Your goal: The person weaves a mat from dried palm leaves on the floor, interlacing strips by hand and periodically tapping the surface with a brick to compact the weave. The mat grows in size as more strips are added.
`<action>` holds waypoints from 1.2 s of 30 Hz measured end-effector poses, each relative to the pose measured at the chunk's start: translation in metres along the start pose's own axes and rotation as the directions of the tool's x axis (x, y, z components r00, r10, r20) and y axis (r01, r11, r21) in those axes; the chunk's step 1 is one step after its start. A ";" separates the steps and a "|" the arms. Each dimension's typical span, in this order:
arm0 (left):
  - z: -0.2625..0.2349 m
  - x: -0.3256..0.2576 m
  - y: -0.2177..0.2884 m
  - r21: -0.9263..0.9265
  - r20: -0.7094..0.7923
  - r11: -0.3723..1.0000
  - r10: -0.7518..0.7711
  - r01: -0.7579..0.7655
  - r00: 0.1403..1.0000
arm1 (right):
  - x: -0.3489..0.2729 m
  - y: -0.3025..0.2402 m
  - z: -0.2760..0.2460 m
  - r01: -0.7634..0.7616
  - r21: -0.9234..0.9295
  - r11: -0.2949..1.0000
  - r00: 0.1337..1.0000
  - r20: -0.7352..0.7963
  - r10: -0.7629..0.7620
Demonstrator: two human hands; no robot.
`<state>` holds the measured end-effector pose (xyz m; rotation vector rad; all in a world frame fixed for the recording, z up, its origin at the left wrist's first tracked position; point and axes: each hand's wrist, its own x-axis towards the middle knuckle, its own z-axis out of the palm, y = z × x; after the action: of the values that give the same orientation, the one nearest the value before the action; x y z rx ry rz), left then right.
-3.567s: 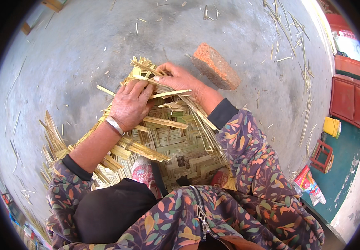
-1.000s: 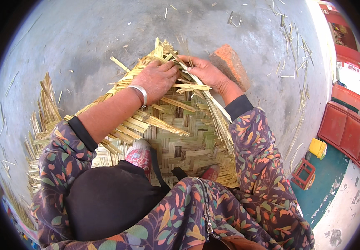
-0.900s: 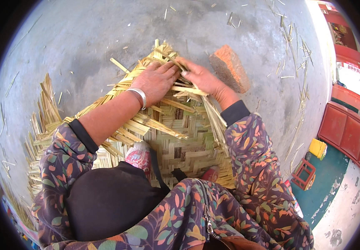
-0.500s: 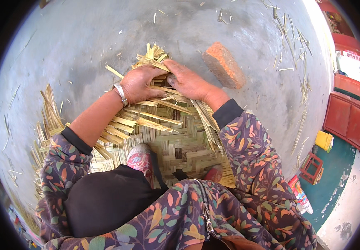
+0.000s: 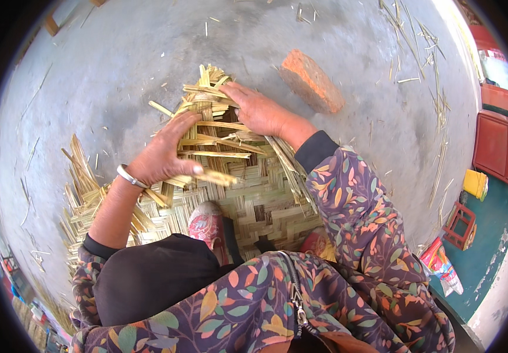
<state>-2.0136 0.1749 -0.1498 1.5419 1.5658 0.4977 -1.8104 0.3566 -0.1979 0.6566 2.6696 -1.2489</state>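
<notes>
Strips [image 5: 79,167] of pale, dry plant stalk splay outward at far left, on the near-left edge of the woven mat [image 5: 260,185] that spreads before you on the grey floor [image 5: 118,76]. A silver-coloured bracelet [image 5: 131,176] circles your left wrist, and your left hand [image 5: 168,150] is spread, thumb well apart from the fingers, above the row of strip ends lining that edge; whether a fingertip touches them cannot be told. Below, a red patterned shoe [image 5: 205,228] stands on the mat, which lies beneath and between your hands, its herringbone body reaching back toward your lap and its folded corner [image 5: 210,88] pointing away from you. Your right hand [image 5: 260,109] lies against that corner, fingers extended along the bent strips; whether they pinch one is hidden. Just beyond it, an orange-red brick [image 5: 312,82] sits on the floor, apart from the mat. Farther right, loose stalks [image 5: 437,126] litter the concrete, followed by a colourful bag [image 5: 441,266], a small red frame [image 5: 460,226], a yellow item [image 5: 475,183] and red furniture [image 5: 501,147].
</notes>
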 end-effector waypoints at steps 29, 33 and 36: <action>0.042 -0.014 0.025 0.494 0.092 0.850 0.157 -0.182 0.983 | -0.011 -0.007 0.012 0.052 0.068 0.996 0.997 0.046 -0.055; 0.045 -0.022 0.027 0.662 0.207 0.704 0.160 -0.259 0.965 | -0.009 -0.008 0.015 0.084 0.037 0.996 0.996 0.020 -0.085; 0.048 -0.024 0.029 0.704 0.235 0.670 0.091 -0.234 0.968 | -0.008 -0.011 0.015 0.074 0.048 0.996 0.997 0.016 -0.075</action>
<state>-1.9615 0.1431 -0.1459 2.2717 1.5655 -0.2388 -1.8085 0.3366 -0.1977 0.5542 2.6802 -1.3341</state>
